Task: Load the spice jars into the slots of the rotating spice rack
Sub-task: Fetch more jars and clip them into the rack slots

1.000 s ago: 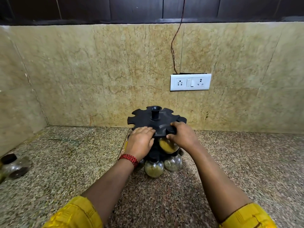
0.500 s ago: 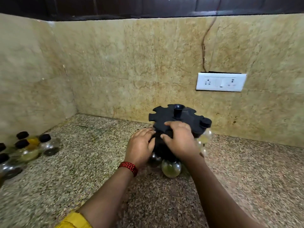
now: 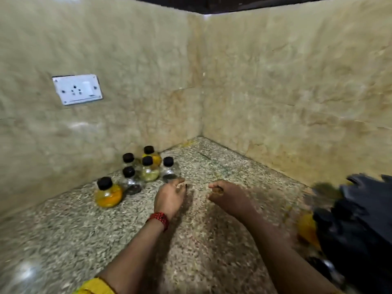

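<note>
I seem to be in a home kitchen: speckled granite counter (image 3: pixel 201 240), marble-tiled walls (image 3: pixel 286 81), wall socket (image 3: pixel 77 89), spice jars (image 3: pixel 135 175).

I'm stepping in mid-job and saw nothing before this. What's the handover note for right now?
Left hand: loosely curled, holds nothing, just short of the loose jars.
Right hand: loosely curled, empty, beside it over the counter.
Six loose spice jars stand clustered by the left wall.
The spice rack is at the right edge, blurred, with a yellow jar showing in it.
Done: at least one slot is filled; the count is unclear.
Left: load the six jars.
</note>
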